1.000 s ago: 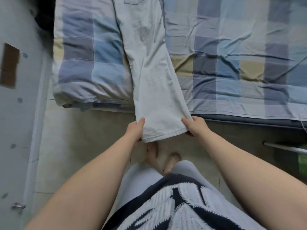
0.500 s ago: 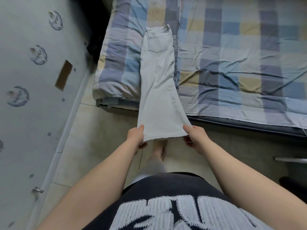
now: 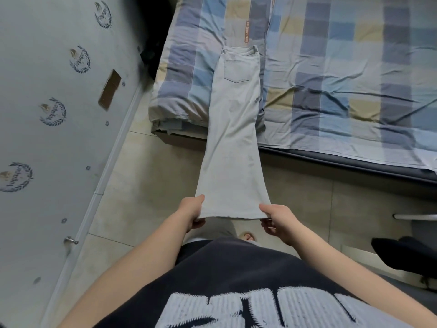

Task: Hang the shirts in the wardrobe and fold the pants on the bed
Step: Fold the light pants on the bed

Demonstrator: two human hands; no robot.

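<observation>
Pale grey pants (image 3: 234, 129), folded lengthwise with one leg over the other, stretch from the bed (image 3: 343, 91) out over the floor. Their waistband and back pocket lie on the checked blue, grey and yellow cover. The flared hem hangs off the bed edge. My left hand (image 3: 192, 213) pinches the hem's left corner, thumb on top. My right hand (image 3: 275, 218) pinches the right corner the same way. The fabric is pulled taut between the bed and my hands.
A folded checked quilt (image 3: 182, 91) lies under the pants at the bed's left end. A pale door or wall panel with printed emblems (image 3: 47, 110) runs along the left. A dark object (image 3: 406, 254) sits on the tiled floor at right.
I have stepped back and lifted the hem, so more of the pants hangs off the bed. The waistband has come into view. Both hands keep their hold.
</observation>
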